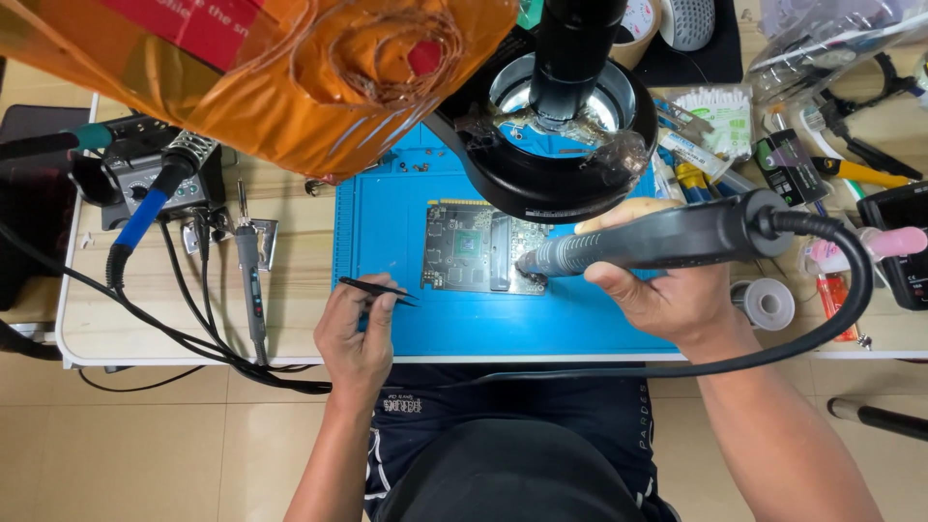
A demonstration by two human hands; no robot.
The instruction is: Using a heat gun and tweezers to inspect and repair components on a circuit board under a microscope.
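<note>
Bright, even overhead light, soft short shadows under the hands. Glare on the orange plastic film top left and on the microscope ring light. Film is close to the lens and blurred. Wide-angle bending at the edges; centre sharp, colours saturated.

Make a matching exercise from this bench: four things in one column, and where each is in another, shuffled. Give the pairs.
Things
1. tweezers
2. hot-air wand
3. circuit board
4. solder spool

Places
A. flat on the blue mat, under the microscope
B. in the right hand, nozzle at the board's lower right corner
C. on the table right of the mat, beside the right hand
D. in the left hand, tips pointing right over the mat

Pairs: 1-D, 2-B, 3-A, 4-C
</note>
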